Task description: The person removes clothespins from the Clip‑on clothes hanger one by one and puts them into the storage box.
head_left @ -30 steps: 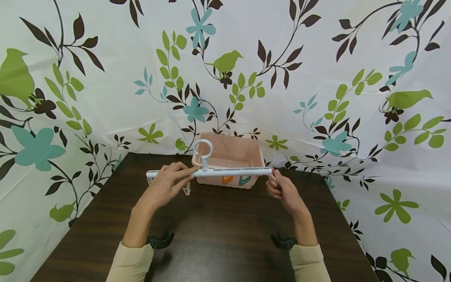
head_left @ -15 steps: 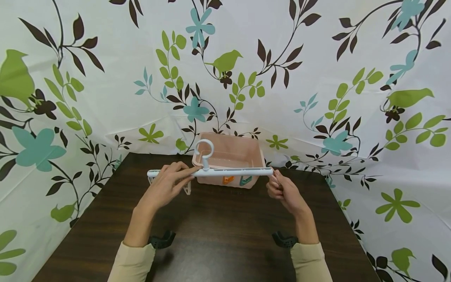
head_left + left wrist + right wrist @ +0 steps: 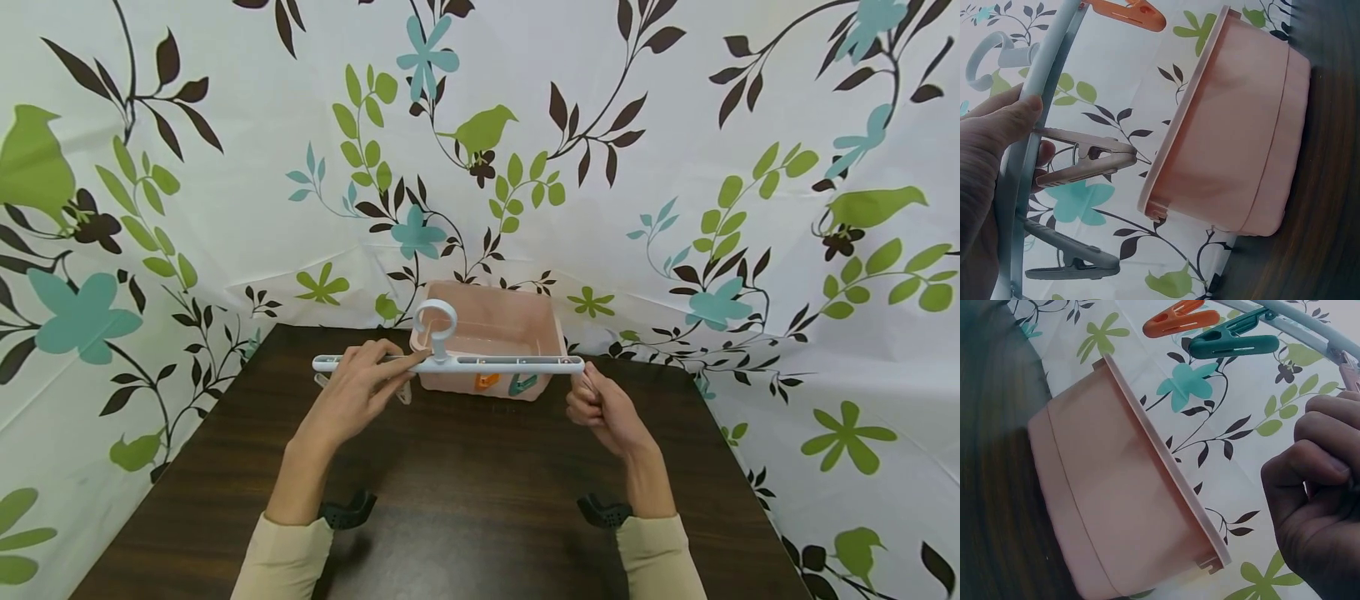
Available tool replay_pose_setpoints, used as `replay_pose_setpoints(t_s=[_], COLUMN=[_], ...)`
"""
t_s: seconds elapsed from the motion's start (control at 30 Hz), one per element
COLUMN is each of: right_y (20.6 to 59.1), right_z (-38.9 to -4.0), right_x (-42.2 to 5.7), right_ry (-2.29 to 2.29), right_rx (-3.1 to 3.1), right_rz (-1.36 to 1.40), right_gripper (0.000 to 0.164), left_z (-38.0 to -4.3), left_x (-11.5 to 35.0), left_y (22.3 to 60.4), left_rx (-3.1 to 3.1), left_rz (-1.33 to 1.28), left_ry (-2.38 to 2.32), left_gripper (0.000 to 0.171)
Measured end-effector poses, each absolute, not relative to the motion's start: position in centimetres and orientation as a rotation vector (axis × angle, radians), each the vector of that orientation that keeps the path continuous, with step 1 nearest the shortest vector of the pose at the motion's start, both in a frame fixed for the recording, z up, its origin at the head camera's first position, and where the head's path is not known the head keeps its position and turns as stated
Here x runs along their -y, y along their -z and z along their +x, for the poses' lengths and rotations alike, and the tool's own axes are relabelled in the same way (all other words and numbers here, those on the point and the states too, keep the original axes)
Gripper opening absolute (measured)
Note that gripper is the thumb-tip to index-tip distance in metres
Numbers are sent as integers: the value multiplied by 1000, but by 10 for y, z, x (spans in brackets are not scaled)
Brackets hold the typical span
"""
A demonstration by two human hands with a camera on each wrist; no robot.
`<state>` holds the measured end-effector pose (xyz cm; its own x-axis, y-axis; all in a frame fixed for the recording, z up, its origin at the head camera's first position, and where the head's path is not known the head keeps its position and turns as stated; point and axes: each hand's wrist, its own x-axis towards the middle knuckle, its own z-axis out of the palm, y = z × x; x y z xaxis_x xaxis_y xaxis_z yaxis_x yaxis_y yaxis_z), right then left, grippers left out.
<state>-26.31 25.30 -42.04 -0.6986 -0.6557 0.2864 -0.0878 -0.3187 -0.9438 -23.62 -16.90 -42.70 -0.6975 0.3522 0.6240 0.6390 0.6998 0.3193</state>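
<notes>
My left hand [image 3: 360, 387] grips a pale blue clip hanger [image 3: 510, 365] just left of its hook [image 3: 437, 321], thumb on one side of the bar and fingers on the other. The bar is level in the head view, over the table. From it hang a beige clothespin [image 3: 1094, 156], a grey clothespin [image 3: 1075, 256], an orange clothespin [image 3: 486, 381] and a teal clothespin [image 3: 522, 383]. At the bar's right end my right hand [image 3: 607, 408] pinches a pink clothespin [image 3: 1350, 380] between curled fingers, which hide most of it.
A pink plastic basket [image 3: 491, 312] stands at the table's back edge, behind the hanger. The dark wooden table [image 3: 465, 500] spreads in front. A leaf-and-bird patterned cloth [image 3: 600, 167] encloses the back and sides. Dark mounts [image 3: 348, 510] sit at the wrists.
The hanger bar has rolled slightly, so more of its slotted top shows and the clothespins at the left end show less. Both hands stay nearly in place.
</notes>
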Motion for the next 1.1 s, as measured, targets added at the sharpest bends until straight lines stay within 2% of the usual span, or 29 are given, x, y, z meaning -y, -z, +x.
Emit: replay_pose_setpoints(t_s=[0.5,0.73,0.93,1.1], right_y=[419,418,420,421], right_z=[-260,-262,-271,-283], right_x=[-252,-250,-244,-240], right_ry=[2184,2224,2179,2079], right_rx=[-1632,-1718,-1898,-2145], right_rz=[-837,-667,-554,-496], right_gripper=[55,43,49,41], left_z=[-235,-235,-235,-236], left_x=[175,176,177,178], left_y=[424,423,423,424], left_rx=[2333,2335,2349,2358], left_rz=[-738,-736,-722,-718], left_ry=[768,759,756,753], left_gripper=[50,50,48,49])
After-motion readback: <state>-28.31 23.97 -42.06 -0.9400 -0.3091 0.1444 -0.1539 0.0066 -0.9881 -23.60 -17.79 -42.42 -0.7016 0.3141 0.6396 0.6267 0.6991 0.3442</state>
